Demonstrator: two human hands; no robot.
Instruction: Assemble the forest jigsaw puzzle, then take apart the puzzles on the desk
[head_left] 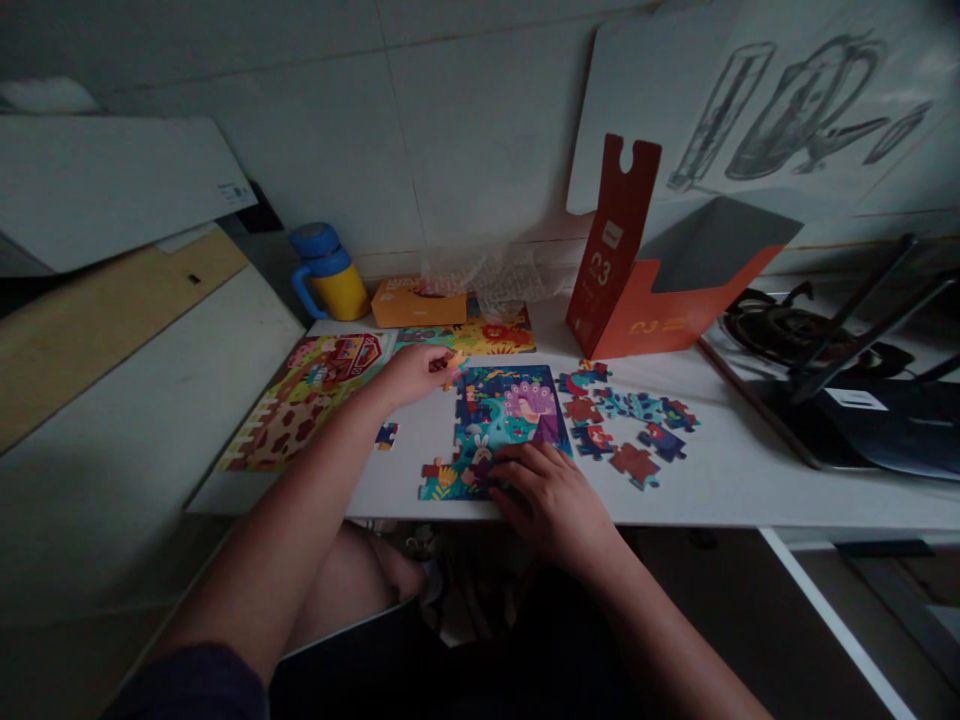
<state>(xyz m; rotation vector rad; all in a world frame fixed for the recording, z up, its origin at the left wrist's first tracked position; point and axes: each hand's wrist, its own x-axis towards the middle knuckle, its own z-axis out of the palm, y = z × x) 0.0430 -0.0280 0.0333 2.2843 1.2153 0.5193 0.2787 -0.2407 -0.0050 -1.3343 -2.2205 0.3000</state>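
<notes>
A partly joined jigsaw puzzle [491, 410] with a purple peacock and a rabbit lies in front of me on the white counter. My left hand [420, 373] pinches an orange and teal puzzle piece [457, 368] at the puzzle's upper left corner. Whether that piece touches the puzzle I cannot tell. My right hand [551, 495] rests with fingers spread and bent over the puzzle's lower right part, hiding some of it. One loose dark blue piece [387, 436] lies left of the puzzle. Several loose pieces [634, 468] are scattered to its right.
A farm puzzle [319, 400] lies at left and a lion puzzle [499, 332] behind. At the back stand a blue and yellow flask [330, 272], an orange box [420, 305], crumpled clear plastic [510, 280] and an open red box [645, 300]. A gas stove [780, 330] is at right.
</notes>
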